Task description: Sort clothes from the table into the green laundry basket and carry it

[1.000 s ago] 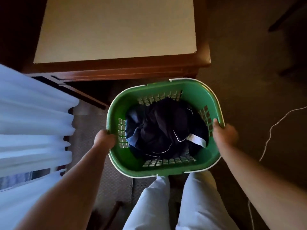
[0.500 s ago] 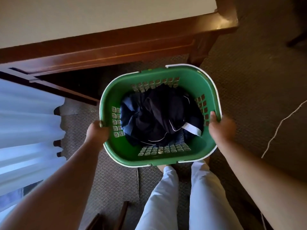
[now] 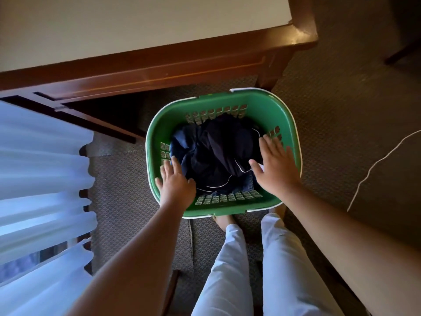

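Observation:
The green laundry basket (image 3: 264, 106) with a white rim sits on the carpet just in front of my feet. Dark navy clothes (image 3: 216, 151) with thin white piping lie bunched inside it. My left hand (image 3: 175, 181) hovers over the basket's left rim with fingers spread and straight, holding nothing. My right hand (image 3: 275, 165) is spread flat over the right side of the basket, above the clothes, also holding nothing. Whether either hand touches the basket cannot be told.
The wooden table (image 3: 159, 65) with its pale top stands directly beyond the basket; its corner leg is close to the basket's far rim. White sheer curtains (image 3: 41, 179) hang at the left. A white cord (image 3: 382, 158) lies on the carpet at the right.
Both hands have let go of the basket's side rims and now spread open above it. The basket has dropped lower, onto the carpet near my feet.

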Tool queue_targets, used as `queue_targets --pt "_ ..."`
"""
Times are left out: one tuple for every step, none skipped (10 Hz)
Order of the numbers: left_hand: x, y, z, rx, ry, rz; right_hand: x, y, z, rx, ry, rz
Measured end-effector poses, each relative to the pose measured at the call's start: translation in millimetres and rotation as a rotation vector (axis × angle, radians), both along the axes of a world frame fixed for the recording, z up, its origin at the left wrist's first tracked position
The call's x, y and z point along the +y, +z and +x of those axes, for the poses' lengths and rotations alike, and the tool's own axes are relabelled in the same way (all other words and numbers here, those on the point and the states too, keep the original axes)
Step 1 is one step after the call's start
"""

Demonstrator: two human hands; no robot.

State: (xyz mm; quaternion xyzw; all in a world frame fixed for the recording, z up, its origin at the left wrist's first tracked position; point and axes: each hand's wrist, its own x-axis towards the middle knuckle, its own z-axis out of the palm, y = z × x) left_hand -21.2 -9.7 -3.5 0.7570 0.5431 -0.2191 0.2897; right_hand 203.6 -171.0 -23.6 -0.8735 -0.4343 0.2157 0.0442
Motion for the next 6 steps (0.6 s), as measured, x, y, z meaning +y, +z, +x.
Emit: queue_targets --pt "-26 -2 1 -0.038 -0.278 -0.023 -12 -1 -24 0.229 0.17 -0.013" --pt "-53 -14 -5 0.065 -0.564 -0.092 -40 -13 -54 0.352 0.374 -0.243" --pt "-65 -16 -13 0.149 -0.588 -0.178 -59 -25 -70 0.257 0.416 -0.308" --pt "-69 -13 -24 0.153 -0.62 -0.185 -54 -24 -71 0.234 0.366 -0.288" --pt "-72 -1 -26 0.021 -0.496 -0.137 -39 -1 -69 0.203 0.309 -0.171" --pt "-70 21 -11 -0.124 -0.477 -0.025 -23 26 -73 0.071 0.279 -0.08"
